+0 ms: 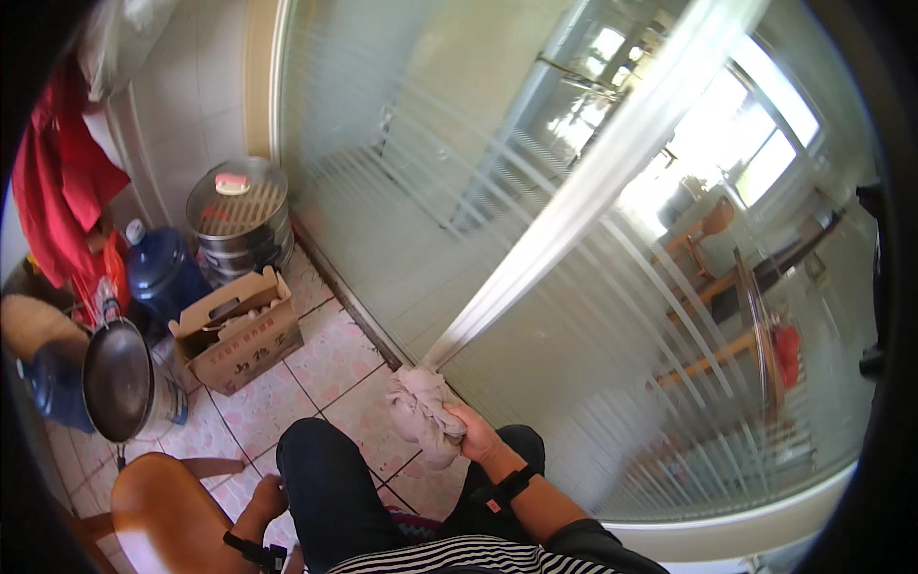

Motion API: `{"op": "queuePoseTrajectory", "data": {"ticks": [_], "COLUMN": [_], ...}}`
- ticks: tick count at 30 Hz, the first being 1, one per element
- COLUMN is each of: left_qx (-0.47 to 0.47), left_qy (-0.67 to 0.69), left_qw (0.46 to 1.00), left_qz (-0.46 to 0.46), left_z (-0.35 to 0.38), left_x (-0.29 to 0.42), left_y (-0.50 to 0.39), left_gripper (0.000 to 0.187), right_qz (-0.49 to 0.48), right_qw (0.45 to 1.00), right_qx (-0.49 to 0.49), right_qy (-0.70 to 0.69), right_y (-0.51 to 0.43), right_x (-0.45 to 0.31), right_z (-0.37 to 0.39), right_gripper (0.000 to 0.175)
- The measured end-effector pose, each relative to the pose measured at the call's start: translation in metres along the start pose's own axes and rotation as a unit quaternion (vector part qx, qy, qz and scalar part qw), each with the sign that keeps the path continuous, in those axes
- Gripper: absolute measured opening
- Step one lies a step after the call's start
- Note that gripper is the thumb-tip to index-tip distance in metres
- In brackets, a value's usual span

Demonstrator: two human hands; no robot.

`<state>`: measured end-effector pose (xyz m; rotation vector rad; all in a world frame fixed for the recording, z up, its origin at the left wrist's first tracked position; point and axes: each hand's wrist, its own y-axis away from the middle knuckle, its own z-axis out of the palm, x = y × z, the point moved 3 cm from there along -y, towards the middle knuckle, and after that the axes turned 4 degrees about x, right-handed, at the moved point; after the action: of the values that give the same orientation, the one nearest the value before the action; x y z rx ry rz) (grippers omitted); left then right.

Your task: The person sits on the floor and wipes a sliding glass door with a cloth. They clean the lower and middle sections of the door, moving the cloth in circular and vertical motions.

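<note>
My right hand (470, 430) grips a bunched, pale greyish-pink cloth (428, 416). The cloth lies against the lower end of the white door frame (531, 273), between two striped glass panels (401, 165). My left hand (270, 496) is low beside my left knee, near the wooden chair (168, 513); its fingers look curled, and whether they hold anything cannot be told.
An open cardboard box (240, 341) stands on the tiled floor, with a lidded metal steamer (240, 215) behind it. Blue water bottles (165, 265), a dark frying pan (118, 380) and a red cloth (64, 172) are at the left. A dark floor track (344, 294) runs along the glass.
</note>
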<state>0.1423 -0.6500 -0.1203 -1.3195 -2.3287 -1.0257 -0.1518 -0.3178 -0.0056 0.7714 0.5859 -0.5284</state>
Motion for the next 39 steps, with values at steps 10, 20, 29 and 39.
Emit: {"op": "queuePoseTrajectory", "data": {"ticks": [10,20,29,39], "left_qx": [0.301,-0.002,-0.123,-0.129], "left_qy": [0.147,0.265,0.170,0.085], "left_qw": [0.895,0.939,0.967,0.964], "left_qz": [0.295,0.219,0.147,0.215], "left_z": [-0.093,0.025,0.058,0.059], "left_x": [0.180,0.218,0.184,0.200], "left_y": [-0.002,-0.055,-0.081,-0.074], "left_gripper": [0.026,0.020,0.028,0.029], "right_qz": [-0.378,-0.760,-0.597,-0.562], "right_qw": [0.905,0.078,0.001,0.089], "right_qx": [0.059,0.376,0.460,0.438], "right_qy": [0.184,0.525,0.658,0.696], "right_y": [0.183,0.302,0.199,0.152], "right_x": [-0.212,-0.430,-0.437,-0.364], "right_z": [0.115,0.272,0.227,0.184], "right_gripper": [0.043,0.052,0.048,0.047]}}
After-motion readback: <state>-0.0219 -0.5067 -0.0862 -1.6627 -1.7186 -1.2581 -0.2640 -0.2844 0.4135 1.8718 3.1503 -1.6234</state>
